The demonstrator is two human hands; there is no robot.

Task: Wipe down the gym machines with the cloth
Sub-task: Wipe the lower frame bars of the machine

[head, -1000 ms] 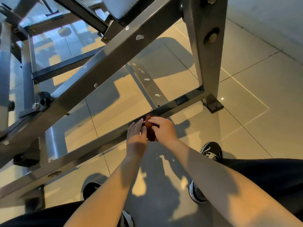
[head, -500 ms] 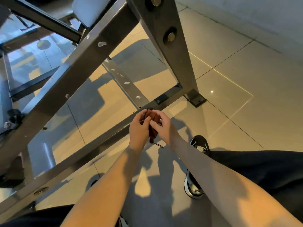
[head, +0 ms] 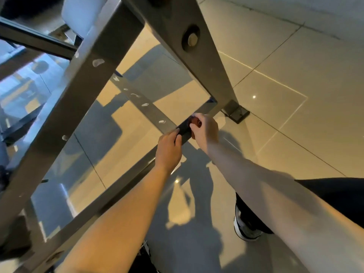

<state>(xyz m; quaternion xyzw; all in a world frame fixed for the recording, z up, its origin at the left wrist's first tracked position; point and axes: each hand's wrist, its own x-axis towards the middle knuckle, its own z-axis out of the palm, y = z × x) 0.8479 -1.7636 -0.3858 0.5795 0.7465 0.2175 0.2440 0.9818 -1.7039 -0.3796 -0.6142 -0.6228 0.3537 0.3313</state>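
Two hands are down at the machine frame (head: 82, 107), both on its one low bar (head: 122, 189). The right hand (head: 206, 131) is curled tight around a single reddish-brown cloth (head: 196, 122), held on the bar near the upright post (head: 212, 71). Just beside it, the left hand (head: 168, 150) seems to wrap its fingers over the bar's edge, though blur makes that hard to call. There's one bolt (head: 192, 39) on the post and one black-and-white shoe (head: 246, 231) on the tiled floor (head: 295, 134).
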